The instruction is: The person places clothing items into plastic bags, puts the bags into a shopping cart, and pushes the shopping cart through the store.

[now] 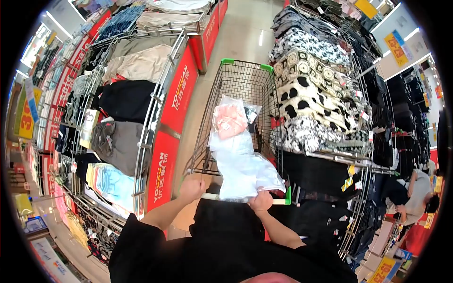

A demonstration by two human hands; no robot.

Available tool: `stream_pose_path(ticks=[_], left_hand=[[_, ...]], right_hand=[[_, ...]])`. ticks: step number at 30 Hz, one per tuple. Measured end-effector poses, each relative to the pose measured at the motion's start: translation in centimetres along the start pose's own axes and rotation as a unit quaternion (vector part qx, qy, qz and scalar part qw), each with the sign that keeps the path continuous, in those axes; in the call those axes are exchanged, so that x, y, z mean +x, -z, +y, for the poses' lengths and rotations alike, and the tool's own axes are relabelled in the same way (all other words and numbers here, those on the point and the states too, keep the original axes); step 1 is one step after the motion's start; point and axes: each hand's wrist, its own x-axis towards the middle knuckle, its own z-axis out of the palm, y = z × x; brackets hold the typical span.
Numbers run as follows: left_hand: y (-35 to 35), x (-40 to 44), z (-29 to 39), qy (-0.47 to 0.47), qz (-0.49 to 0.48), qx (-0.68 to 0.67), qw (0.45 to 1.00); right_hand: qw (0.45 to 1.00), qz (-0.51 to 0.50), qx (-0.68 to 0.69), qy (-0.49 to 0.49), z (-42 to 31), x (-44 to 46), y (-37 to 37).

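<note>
A wire shopping cart (241,75) with green corners stands in front of me in the aisle. My left hand (192,187) is closed round the left end of its pale handle (279,201). Further right on that handle, my right hand (261,201) is closed too, against the lower edge of a white garment in clear plastic (243,177); whether its fingers also pinch the plastic, I cannot tell. This garment drapes from inside the cart over the handle. Beyond it lies a bagged pink garment (230,120), with a small dark packet (251,114) beside it.
Railed bins of folded clothes (125,101) with red panels (177,89) line the left side. Patterned clothes (309,92) and black clothes (318,177) are piled close along the cart's right. Tiled floor (245,33) runs ahead. A person (417,198) is at the far right.
</note>
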Motion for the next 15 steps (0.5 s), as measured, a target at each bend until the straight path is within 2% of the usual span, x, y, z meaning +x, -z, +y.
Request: stream_pose_path(ticks=[4,6,10,15], left_hand=[[2.7,6.7,0.2,0.026,-0.018,-0.006,0.999],[4.3,10.1,0.3,0.068,-0.041,-0.034,0.996],[5.4,15.9,-1.2,0.071,-0.062,-0.008,0.996],[8.7,23.4,-1.8,0.064,-0.108,-0.002,0.992]], right_hand=[[1.000,0.000,0.010,0.008,-1.1,7.1,0.3],[0.999,0.027,0.017,0.023,-1.4,10.5,-0.1],[1.000,0.015,0.004,0.015,-2.9,16.3,0.0],[0.998,0.027,0.021,0.049,-5.0,24.3,1.1]])
